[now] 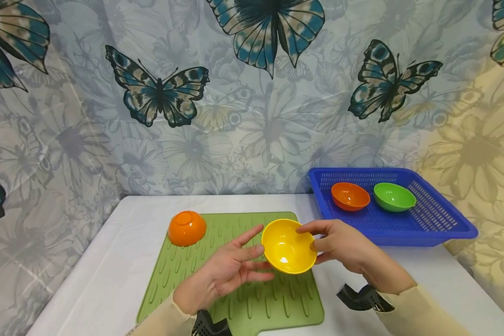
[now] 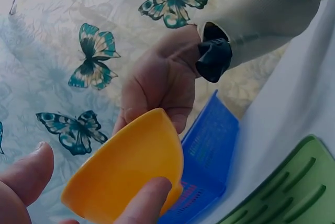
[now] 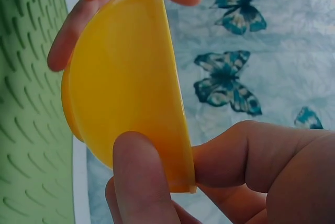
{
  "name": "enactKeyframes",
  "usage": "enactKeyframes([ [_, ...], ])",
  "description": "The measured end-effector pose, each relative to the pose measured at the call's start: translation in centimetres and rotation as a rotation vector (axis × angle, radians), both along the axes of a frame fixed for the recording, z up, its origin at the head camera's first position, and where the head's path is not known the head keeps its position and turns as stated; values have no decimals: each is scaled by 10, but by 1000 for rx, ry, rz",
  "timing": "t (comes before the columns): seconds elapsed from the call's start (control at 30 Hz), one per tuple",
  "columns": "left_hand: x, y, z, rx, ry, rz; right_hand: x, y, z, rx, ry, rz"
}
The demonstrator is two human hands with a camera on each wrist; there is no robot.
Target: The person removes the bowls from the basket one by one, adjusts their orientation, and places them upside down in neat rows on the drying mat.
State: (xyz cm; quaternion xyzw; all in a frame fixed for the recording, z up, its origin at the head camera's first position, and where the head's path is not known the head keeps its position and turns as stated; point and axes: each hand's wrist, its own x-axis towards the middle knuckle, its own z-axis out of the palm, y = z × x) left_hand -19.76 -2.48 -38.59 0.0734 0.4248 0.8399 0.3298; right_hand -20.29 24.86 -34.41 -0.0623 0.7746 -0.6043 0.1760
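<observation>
1. On my feed, the right hand [image 1: 346,247] pinches the yellow bowl [image 1: 286,249] over the green mat [image 1: 180,266]
2. Left hand [image 1: 231,268] spreads its fingers beside it
3. I'd pinch firmly; glossy walls could slip

White cloth-covered worktop [image 1: 101,280], flat green ridged mat [image 1: 168,275] lying between its left and right edges. Glossy orange round bowl [image 1: 187,228] upside down on the mat's far left corner. Blue perforated plastic basket [image 1: 428,233] at the worktop's far right corner. Inside: red-orange round bowl [image 1: 350,197] toward the basket's left edge, bright green round bowl [image 1: 394,198] right beside it, both open side up. Can't tell if they touch. Pale floral butterfly-print backdrop [image 1: 273,135] behind the far edge.
</observation>
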Motion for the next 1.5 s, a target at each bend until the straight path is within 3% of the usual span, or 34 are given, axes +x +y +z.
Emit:
enactKeyframes([
  [0.3,2,-3,-2,25,-8,-10,6,-10,4,-27,6,31],
  [0.47,-1,-7,-4,-16,38,9,12,-6,11,-40,60,2],
  [0.53,-2,-8,-4,-55,73,22,14,-1,15,-89,79,-17],
  [0.63,-5,-10,-4,-120,134,54,13,7,15,-291,-8,48],
  [0.77,-7,-11,-4,-172,190,90,7,12,6,-591,-281,218],
  [0.87,-7,-12,-3,-201,219,99,5,12,-3,-667,-369,269],
  [1.0,-5,-13,-3,-235,282,97,5,10,-9,-687,-392,251],
  [1.1,-4,-13,-2,-300,405,107,5,8,-11,-707,-409,244],
  [1.37,3,-11,-1,-557,924,171,5,8,-12,-760,-439,290],
  [1.5,5,-11,-1,-665,1303,215,4,10,-15,-775,-479,312],
])
